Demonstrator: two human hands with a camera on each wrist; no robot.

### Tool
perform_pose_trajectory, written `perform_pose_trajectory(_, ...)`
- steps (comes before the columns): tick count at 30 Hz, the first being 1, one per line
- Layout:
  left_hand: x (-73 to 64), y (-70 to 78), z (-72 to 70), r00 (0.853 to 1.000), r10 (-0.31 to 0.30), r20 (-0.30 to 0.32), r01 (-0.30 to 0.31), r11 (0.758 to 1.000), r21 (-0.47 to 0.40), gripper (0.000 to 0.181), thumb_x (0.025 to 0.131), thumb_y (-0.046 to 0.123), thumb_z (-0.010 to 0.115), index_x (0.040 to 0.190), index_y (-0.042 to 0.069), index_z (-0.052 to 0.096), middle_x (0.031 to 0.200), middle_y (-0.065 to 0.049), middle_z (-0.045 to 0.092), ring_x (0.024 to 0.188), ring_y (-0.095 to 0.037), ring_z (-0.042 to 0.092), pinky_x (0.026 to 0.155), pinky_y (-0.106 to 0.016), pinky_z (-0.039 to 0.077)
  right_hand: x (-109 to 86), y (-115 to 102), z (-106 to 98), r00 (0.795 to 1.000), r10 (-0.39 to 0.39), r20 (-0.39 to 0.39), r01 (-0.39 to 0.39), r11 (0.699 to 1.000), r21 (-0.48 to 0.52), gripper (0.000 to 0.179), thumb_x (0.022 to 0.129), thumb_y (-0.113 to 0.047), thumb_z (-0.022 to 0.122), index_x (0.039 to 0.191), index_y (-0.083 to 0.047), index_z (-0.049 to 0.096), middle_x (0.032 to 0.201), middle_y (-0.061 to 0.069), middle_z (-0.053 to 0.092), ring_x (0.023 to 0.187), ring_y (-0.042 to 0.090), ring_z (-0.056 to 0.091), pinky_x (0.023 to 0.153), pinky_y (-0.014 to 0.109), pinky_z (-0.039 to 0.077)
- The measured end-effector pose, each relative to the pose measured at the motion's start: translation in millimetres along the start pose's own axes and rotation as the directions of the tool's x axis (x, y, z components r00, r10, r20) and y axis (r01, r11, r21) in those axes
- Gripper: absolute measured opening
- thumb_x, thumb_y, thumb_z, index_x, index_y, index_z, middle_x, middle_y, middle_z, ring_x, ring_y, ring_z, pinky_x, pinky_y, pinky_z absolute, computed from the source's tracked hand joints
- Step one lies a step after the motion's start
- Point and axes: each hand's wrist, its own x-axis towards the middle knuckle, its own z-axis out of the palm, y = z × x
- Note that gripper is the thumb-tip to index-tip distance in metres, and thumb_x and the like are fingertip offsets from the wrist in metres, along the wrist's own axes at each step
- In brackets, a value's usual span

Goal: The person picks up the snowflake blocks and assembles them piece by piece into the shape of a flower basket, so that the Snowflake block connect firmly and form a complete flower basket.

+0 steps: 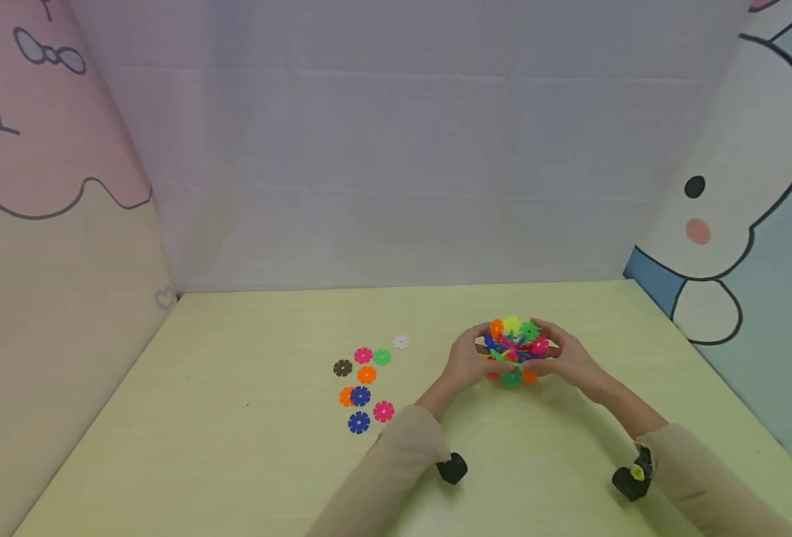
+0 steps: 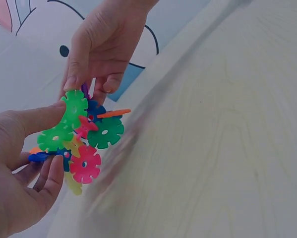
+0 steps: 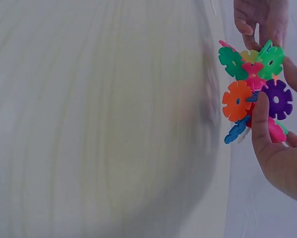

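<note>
A cluster of interlocked flower-shaped plastic discs (image 1: 511, 349), in green, pink, orange, yellow, blue and purple, is held up between both hands. From the left side my left hand (image 1: 466, 359) grips it; in the left wrist view the thumb lies on a light green disc (image 2: 56, 139) and fingers curl under a blue one. On the opposite side my right hand (image 1: 573, 362) holds the cluster, and the right wrist view shows its fingers about a purple disc (image 3: 276, 99) and an orange disc (image 3: 237, 101). The discs' inner joints are partly hidden.
Several loose discs lie left of the hands on the pale wooden table (image 1: 248, 462): among them a white disc (image 1: 401, 341), a brown disc (image 1: 343, 368), and a blue disc (image 1: 360, 396) overlapping an orange one. Printed panels and a white sheet (image 1: 396, 164) enclose the table.
</note>
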Motion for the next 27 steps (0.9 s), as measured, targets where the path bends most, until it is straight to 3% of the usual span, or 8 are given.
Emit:
perform_pose_trajectory(7, 1.3, -3.0, 13.1, 1.0, -0.029, -0.002, 0.03, 0.999, 0.035, 0.071, 0.068, 0.018, 0.08, 0.13, 0.013, 0.047, 0.118, 0.001, 0.054, 0.083, -0.01, 0.055, 0.065, -0.019, 0.05, -2.2, 10, -7, 0.999, 0.029, 0.033, -0.027, 0.999, -0.039, 0.081, 0.083, -0.014, 0.065, 0.143, 0.0, 0.013, 0.142, 0.029, 0.018, 0.108, 0.042, 0.05, 0.074, 0.033, 0.053)
perform_pose_trajectory(10, -0.6, -5.2, 10.2, 0.999, -0.035, 0.01, 0.034, 0.998, 0.053, 0.074, 0.067, 0.019, 0.08, 0.132, 0.015, 0.045, 0.123, 0.001, 0.051, 0.088, -0.012, 0.056, 0.067, -0.021, 0.051, -2.6, 12, -8, 0.999, 0.02, 0.031, -0.018, 0.998, -0.065, 0.082, 0.083, -0.017, 0.065, 0.143, -0.001, 0.012, 0.14, 0.031, 0.02, 0.1, 0.036, 0.054, 0.071, 0.034, 0.053)
perform_pose_trajectory(12, -2.3, -7.2, 2.3, 0.998, -0.03, 0.046, 0.026, 0.996, 0.089, 0.077, 0.068, 0.02, 0.08, 0.135, 0.015, 0.042, 0.129, 0.0, 0.049, 0.093, -0.014, 0.057, 0.069, -0.022, 0.051, -4.0, 11, -9, 1.0, 0.005, -0.007, -0.006, 0.99, -0.139, 0.081, 0.083, -0.021, 0.066, 0.143, 0.0, 0.015, 0.136, 0.031, 0.026, 0.09, 0.028, 0.057, 0.067, 0.031, 0.052)
perform_pose_trajectory(15, -5.5, -6.2, -22.2, 0.993, -0.001, 0.114, -0.021, 0.981, 0.194, 0.077, 0.07, 0.02, 0.079, 0.136, 0.014, 0.04, 0.135, -0.001, 0.045, 0.098, -0.017, 0.058, 0.07, -0.024, 0.051, -6.7, 4, -11, 0.994, -0.044, -0.1, 0.016, 0.963, -0.271, 0.077, 0.082, -0.026, 0.067, 0.14, 0.001, 0.024, 0.129, 0.029, 0.037, 0.075, 0.019, 0.054, 0.059, 0.027, 0.049)
perform_pose_trajectory(19, -12.5, 0.0, -71.1, 0.985, 0.053, 0.167, -0.109, 0.931, 0.347, 0.067, 0.074, 0.019, 0.075, 0.133, 0.011, 0.045, 0.134, -0.002, 0.046, 0.101, -0.021, 0.057, 0.07, -0.025, 0.05, -11.6, -11, -11, 0.975, -0.116, -0.188, 0.037, 0.926, -0.377, 0.067, 0.083, -0.029, 0.066, 0.134, 0.001, 0.035, 0.122, 0.026, 0.047, 0.071, 0.016, 0.051, 0.055, 0.023, 0.046)
perform_pose_trajectory(25, -42.7, -3.3, -143.4, 0.976, 0.071, 0.207, -0.171, 0.84, 0.516, 0.06, 0.074, 0.017, 0.075, 0.128, 0.008, 0.05, 0.129, -0.007, 0.051, 0.098, -0.022, 0.056, 0.069, -0.027, 0.049, -17.8, -31, 9, 0.963, -0.229, -0.139, 0.162, 0.91, -0.381, 0.053, 0.083, -0.02, 0.067, 0.126, 0.002, 0.046, 0.113, 0.022, 0.055, 0.074, 0.014, 0.053, 0.056, 0.021, 0.046)
perform_pose_trajectory(27, -56.6, -8.9, -164.2, 0.977, 0.058, 0.204, -0.162, 0.823, 0.544, 0.056, 0.074, 0.016, 0.075, 0.125, 0.007, 0.053, 0.124, -0.008, 0.054, 0.095, -0.022, 0.056, 0.07, -0.028, 0.049, -19.6, -35, 20, 0.96, -0.264, -0.096, 0.214, 0.907, -0.362, 0.048, 0.082, -0.016, 0.067, 0.122, 0.004, 0.049, 0.109, 0.021, 0.056, 0.073, 0.012, 0.054, 0.055, 0.022, 0.047)
